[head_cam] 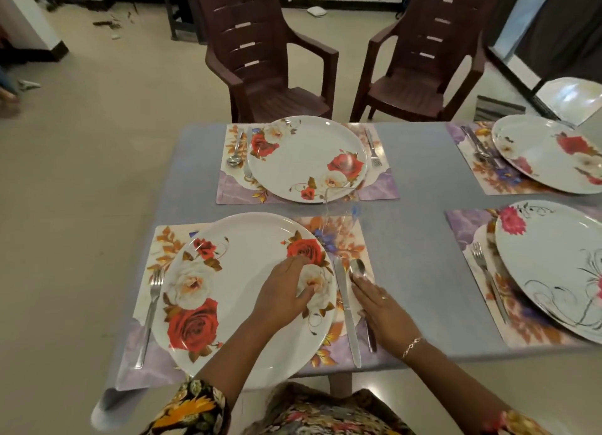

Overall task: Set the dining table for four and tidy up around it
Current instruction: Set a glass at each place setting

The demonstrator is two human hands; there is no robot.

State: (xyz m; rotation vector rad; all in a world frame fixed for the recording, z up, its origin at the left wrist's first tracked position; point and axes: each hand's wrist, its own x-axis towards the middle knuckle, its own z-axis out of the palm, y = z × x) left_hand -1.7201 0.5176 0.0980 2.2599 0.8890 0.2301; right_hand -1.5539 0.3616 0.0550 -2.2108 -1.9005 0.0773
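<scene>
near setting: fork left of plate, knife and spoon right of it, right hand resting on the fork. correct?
Not quite. The head view shows the right hand resting on the spoon, not the fork, which lies untouched left of the plate. The knife and spoon do lie right of it.

A grey cloth-covered table [417, 180] holds four floral rectangular placemats, two near and two far, each under a round white flowered plate. On the near left placemat [153, 271], a steel fork [150, 314] lies left of the plate [247, 291]; a steel knife [347, 314] and spoon [358, 271] lie right. Two brown plastic armchairs [267, 53] stand beyond the far edge.
</scene>
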